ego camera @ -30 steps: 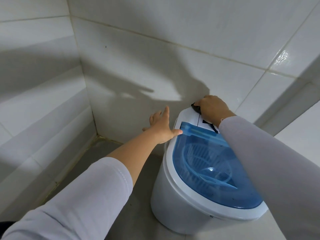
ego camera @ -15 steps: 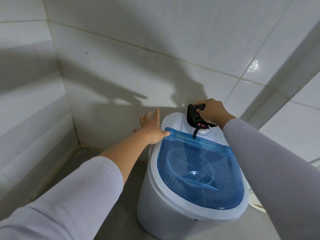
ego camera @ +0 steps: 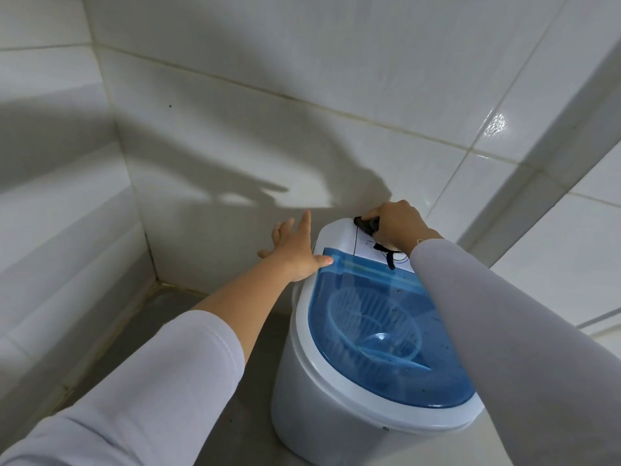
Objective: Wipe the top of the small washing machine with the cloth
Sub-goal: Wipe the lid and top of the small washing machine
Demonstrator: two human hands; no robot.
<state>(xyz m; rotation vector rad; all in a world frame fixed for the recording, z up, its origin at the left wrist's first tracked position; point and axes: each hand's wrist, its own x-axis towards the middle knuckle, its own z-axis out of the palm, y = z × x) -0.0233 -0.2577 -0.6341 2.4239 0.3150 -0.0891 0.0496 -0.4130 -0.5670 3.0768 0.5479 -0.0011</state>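
The small washing machine (ego camera: 312, 412) is a white tub with a see-through blue lid (ego camera: 389, 334) and a white control panel at its far end. My right hand (ego camera: 396, 225) presses a black cloth (ego camera: 366, 225) onto the back edge of that panel, close to the wall; most of the cloth is hidden under the hand and a dark strand hangs toward the lid. My left hand (ego camera: 295, 250) rests on the machine's left rim, fingers spread, thumb touching the lid's far left corner.
White tiled walls (ego camera: 235, 129) close in behind and to the left, meeting at a corner. The machine stands on a grey floor (ego camera: 188, 317). A white ledge or frame (ego camera: 544, 163) runs diagonally at the right.
My right hand has pushed the cloth from the middle of the panel back to its far edge by the wall, flattening it. My left hand stays on the rim.
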